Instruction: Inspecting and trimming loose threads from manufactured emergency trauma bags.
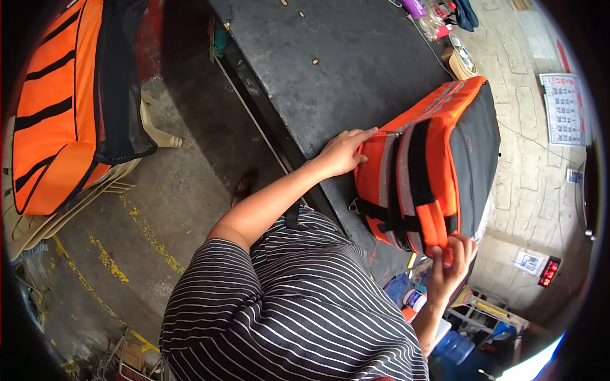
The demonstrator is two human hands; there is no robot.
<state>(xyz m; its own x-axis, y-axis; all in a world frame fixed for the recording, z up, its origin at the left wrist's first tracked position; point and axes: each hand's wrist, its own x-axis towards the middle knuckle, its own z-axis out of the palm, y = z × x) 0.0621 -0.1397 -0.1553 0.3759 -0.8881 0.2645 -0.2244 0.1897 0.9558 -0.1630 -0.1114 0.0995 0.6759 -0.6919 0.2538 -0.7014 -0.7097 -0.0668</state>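
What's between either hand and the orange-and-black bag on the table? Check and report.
Nothing visible. The left hand already touches the bag along its left side, and the right hand touches its near end. No other thing shows between either hand and the bag.

Looks like a workshop: scuffed black bench (337, 38) at top centre, worn yellow floor lines (108, 259) lower left.

The wide fisheye view looks steeply down from the wearer's head over the black, white-striped shirt (286, 298), near the bare left hand (344, 152) and bare right hand (454, 259), spanning grey concrete floor (162, 219) at left to pale brick-patterned wall (524, 184) at right.
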